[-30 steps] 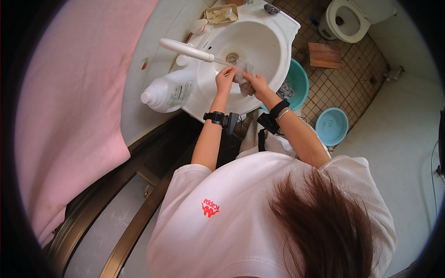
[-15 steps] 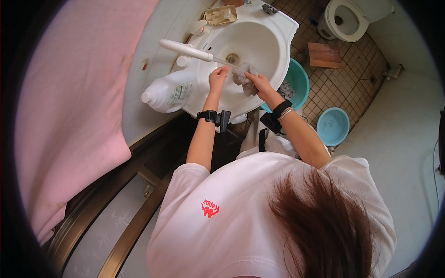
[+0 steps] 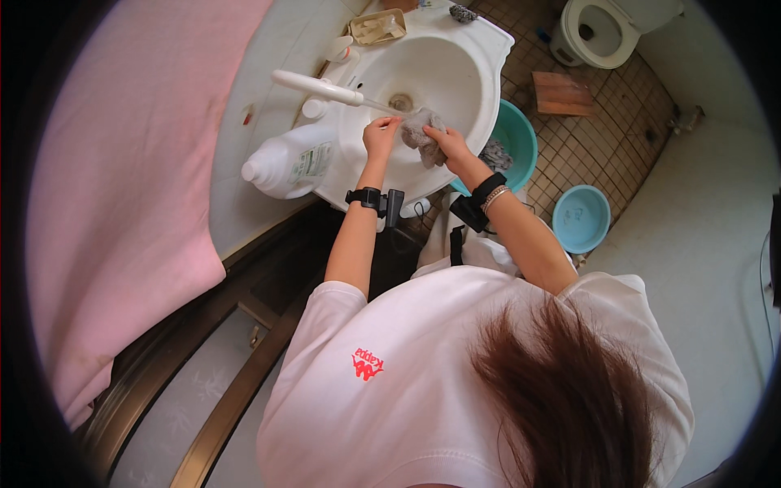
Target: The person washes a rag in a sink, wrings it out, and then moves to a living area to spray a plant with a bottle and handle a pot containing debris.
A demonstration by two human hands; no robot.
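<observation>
My right hand (image 3: 452, 150) grips a wet grey fluffy cloth (image 3: 418, 132), its fingers closed around the right side. The cloth hangs bunched over the near part of the white washbasin (image 3: 478, 89). Water runs in a thin stream from the white tap (image 3: 317, 86) toward the cloth. To the left of the cloth, my left hand (image 3: 381, 135) has its fingers curled together with the tips near the stream; whether anything small is in them is hidden.
Left of the basin stands a large white bottle (image 3: 285, 167). A soap tray (image 3: 377, 28) and a dark scrubber (image 3: 463, 14) sit on the rim. Below are a teal tub (image 3: 525, 146) with grey cloth, a blue basin (image 3: 581, 220), a wooden board (image 3: 563, 94) and a toilet (image 3: 594, 32).
The cloth has changed shape slightly in my right hand and hangs a little lower. My left hand stays beside it, nearly still. The whole view has shifted slightly.
</observation>
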